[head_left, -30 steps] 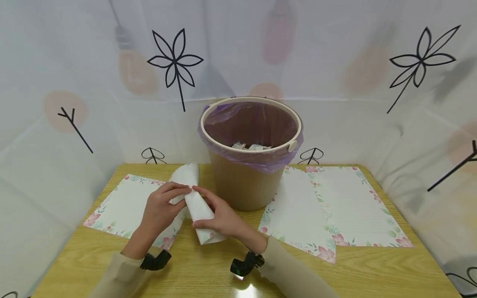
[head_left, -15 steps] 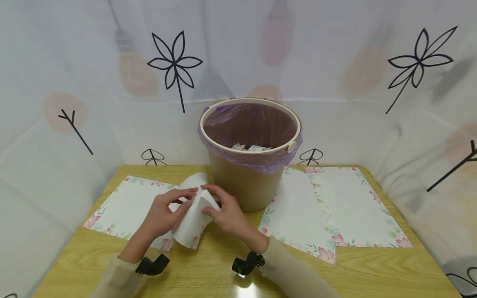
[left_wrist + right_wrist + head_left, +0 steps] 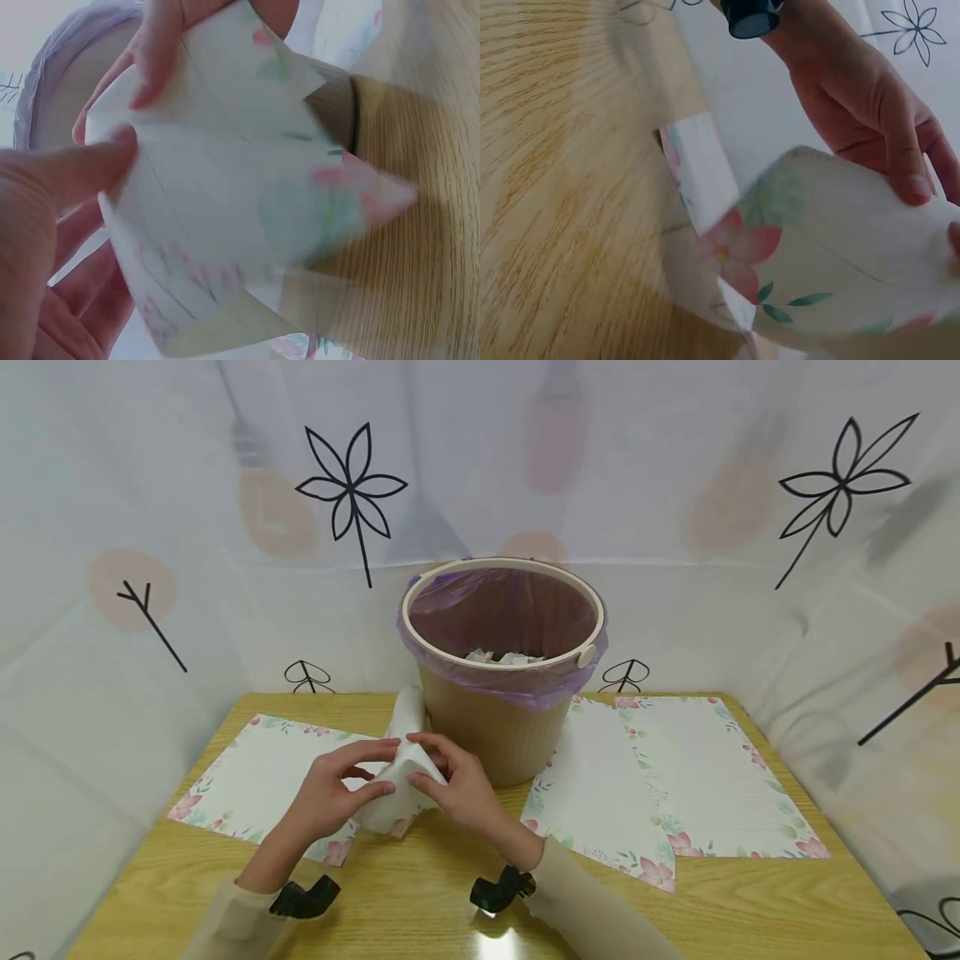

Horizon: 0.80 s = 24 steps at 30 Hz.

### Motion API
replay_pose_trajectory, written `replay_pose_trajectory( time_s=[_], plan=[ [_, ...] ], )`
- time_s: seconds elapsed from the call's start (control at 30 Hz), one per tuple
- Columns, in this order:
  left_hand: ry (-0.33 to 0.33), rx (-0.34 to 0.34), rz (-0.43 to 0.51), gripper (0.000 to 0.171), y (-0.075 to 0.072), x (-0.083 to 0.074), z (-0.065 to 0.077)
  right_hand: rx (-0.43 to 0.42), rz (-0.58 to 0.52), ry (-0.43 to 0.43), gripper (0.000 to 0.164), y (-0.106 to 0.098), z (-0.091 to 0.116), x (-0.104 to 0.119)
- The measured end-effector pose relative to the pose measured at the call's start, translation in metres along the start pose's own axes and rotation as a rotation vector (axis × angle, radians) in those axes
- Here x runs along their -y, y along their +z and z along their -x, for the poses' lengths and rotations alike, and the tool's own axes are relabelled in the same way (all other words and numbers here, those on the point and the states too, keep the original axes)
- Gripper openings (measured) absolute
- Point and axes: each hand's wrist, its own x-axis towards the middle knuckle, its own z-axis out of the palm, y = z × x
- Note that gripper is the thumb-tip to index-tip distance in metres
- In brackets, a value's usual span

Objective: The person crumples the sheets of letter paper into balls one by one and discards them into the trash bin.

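Observation:
A floral-bordered sheet of paper [image 3: 405, 772], bent and folded upon itself, is held between both hands over the table. My left hand [image 3: 337, 787] pinches its left side, thumb [image 3: 82, 169] on the face and the other fingers behind. At the opposite edge my right hand [image 3: 463, 789] grips the sheet, its thumb near the peak of the fold. In the right wrist view, a printed pink flower marks the sheet's loose corner, and the left hand [image 3: 877, 105] appears beyond it.
Right behind the hands stands a beige trash bin [image 3: 487, 727] with a purple liner [image 3: 540, 685] and crumpled paper [image 3: 517, 657] inside. One flat floral sheet [image 3: 262, 777] lies at left. Two more, a nearer sheet [image 3: 600, 802] and a farther sheet [image 3: 720, 777], overlap at right.
The sheet has turned and crumpled from a roll slanting down to the right into a peaked fold. The right hand has shifted slightly right; the left has shifted a little right too.

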Motion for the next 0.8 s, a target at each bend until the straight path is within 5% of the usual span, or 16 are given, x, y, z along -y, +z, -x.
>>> replay_pose_trajectory(
  time_s=[0.17,0.5,0.8],
  plan=[
    [0.015,-0.047,0.0,0.042,-0.002,-0.024,-0.006,0.101,-0.067,-0.009,0.041,-0.004,0.001,-0.001],
    [0.063,-0.07,-0.051,0.04,0.006,0.006,-0.005,0.188,-0.11,0.028,0.036,-0.016,0.0,-0.003],
    [0.039,0.045,-0.141,0.074,0.006,0.007,-0.01,0.228,-0.026,-0.017,0.03,-0.026,0.001,0.002]
  ],
)
